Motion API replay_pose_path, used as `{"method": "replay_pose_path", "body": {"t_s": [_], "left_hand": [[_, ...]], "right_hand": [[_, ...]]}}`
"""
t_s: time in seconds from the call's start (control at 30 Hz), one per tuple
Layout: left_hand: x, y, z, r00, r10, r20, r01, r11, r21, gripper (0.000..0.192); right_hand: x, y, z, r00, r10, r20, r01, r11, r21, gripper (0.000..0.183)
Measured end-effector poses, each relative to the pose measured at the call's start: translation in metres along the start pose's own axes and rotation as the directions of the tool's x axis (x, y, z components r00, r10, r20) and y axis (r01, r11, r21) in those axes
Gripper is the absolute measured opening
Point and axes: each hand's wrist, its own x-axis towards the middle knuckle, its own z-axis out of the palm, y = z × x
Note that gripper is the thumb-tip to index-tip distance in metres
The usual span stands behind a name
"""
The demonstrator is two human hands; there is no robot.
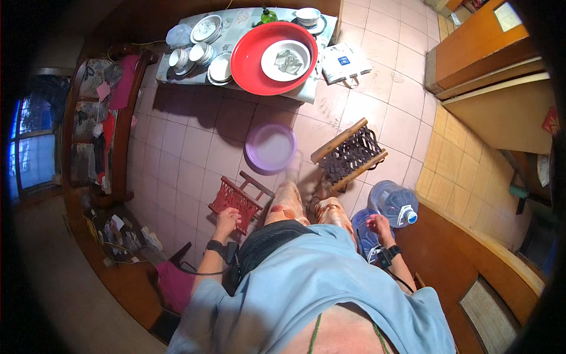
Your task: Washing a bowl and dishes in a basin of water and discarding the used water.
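My left hand [229, 220] hangs at my side with loosely curled fingers, over a red folding stool with a woven cord seat [235, 201]; I see nothing held in it. On the other side my right hand [379, 224] is also empty, its fingers bent and slightly apart. Below and beside it stand two large clear blue water jugs, one upright-looking jug with a blue cap [391, 201] and another jug [365, 230] partly hidden by my arm. A purple plastic basin [270, 148] rests on the tiled floor ahead of my legs.
Ahead, a cloth-covered table [247, 20] bears a big red basin [247, 66] around a white bowl [269, 73], plus stacked bowls [201, 53] and a green bottle [268, 17]. A white bag [345, 64] lies beside it. Another folding stool [351, 155] stands right of the purple basin.
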Motion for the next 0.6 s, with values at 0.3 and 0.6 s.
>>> {"method": "replay_pose_path", "body": {"t_s": [0.3, 0.6], "left_hand": [[-0.021, -0.029, -0.003, 0.994, -0.097, -0.047, 0.091, 0.989, -0.116, 0.018], [-0.018, -0.058, -0.006, 0.988, -0.149, -0.036, 0.143, 0.981, -0.13, 0.018]], "right_hand": [[0.015, -0.031, 0.023, 0.999, 0.029, 0.031, -0.024, 0.99, -0.136, 0.035], [0.026, -0.055, 0.047, 0.998, 0.059, 0.037, -0.051, 0.979, -0.197, 0.032]]}}
